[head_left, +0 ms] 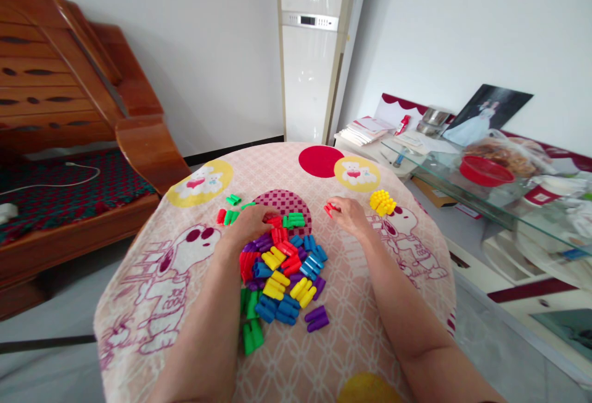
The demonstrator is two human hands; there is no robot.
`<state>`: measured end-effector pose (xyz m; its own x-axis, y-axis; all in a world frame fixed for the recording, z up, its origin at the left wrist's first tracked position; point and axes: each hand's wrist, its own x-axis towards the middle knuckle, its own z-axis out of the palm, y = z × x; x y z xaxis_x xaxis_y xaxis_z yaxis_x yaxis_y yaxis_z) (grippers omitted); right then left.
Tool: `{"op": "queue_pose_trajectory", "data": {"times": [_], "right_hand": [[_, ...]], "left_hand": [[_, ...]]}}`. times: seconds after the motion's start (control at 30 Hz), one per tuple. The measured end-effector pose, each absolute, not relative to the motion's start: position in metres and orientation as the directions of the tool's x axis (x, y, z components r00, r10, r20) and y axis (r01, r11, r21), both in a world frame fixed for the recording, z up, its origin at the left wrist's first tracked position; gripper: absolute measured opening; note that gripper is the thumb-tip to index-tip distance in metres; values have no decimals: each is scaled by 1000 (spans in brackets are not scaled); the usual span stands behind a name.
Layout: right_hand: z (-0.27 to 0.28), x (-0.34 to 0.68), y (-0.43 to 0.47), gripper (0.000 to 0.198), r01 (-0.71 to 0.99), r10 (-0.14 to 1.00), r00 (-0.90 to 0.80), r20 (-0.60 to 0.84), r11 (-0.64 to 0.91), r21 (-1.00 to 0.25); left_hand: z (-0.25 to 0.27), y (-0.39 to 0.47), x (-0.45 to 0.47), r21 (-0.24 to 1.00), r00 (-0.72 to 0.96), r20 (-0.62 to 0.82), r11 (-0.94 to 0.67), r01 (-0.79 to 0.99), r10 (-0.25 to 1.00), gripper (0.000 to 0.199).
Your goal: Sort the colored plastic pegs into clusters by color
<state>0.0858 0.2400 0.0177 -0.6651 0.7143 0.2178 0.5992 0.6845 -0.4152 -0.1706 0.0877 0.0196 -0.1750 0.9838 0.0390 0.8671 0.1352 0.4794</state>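
Note:
A heap of small plastic pieces, each like short rounded tubes joined side by side, lies on the round table. It mixes yellow pieces (274, 258), blue pieces (287, 309), purple pieces (317, 319), red pieces (291, 264) and green pieces (252, 336). At the heap's far edge my left hand (254, 223) has its fingers closed on a red piece (274, 220); the grip is partly hidden. To the right, apart from the heap, my right hand (349, 214) pinches another red piece (328, 209) between thumb and fingers.
A cluster of yellow pieces (383, 202) stands right of my right hand. Loose green pieces (234, 199) lie beyond my left hand. The patterned tablecloth (351, 341) covers the table. A wooden bench (143, 137) is on the left, a glass-topped cabinet (439, 168) on the right.

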Motion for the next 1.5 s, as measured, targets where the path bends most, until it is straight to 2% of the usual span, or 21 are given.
{"op": "queue_pose_trajectory", "data": {"times": [0.13,0.27,0.37,0.47,0.57,0.7,1.1,1.23,1.3,1.37,1.43,1.5], "right_hand": [[21,90,244,21,661,750,-637,179,651,-372],[27,100,259,14,659,793,-575,199,594,-462],[33,118,276,13,635,865,-395,309,500,-589],[37,142,293,21,582,897,-114,427,409,-703],[35,167,306,26,589,850,116,514,358,-725],[21,189,318,27,664,817,233,527,262,-700],[1,193,334,35,792,922,122,367,132,-596],[9,190,328,36,824,906,142,398,114,-555],[17,182,321,36,804,870,150,470,169,-570],[28,166,310,34,742,838,97,537,299,-600],[37,142,292,32,621,831,-36,555,453,-640],[41,112,267,29,470,835,-249,491,548,-692]], "left_hand": [[17,88,-172,499,-209,33,165,851,977,27],[14,87,-176,559,-251,23,196,806,968,20],[12,86,-179,617,-263,20,195,762,965,18],[12,86,-179,639,-272,30,191,745,962,22],[14,85,-180,619,-280,46,193,761,959,32],[16,85,-180,617,-288,28,210,758,957,32],[21,84,-175,697,-313,10,218,683,950,30],[20,84,-173,788,-311,16,179,588,950,31],[20,84,-172,830,-318,51,137,541,947,34],[21,85,-171,860,-328,83,99,501,941,39],[25,86,-167,884,-327,95,71,461,940,43],[31,86,-160,908,-322,101,45,417,941,43]]}}
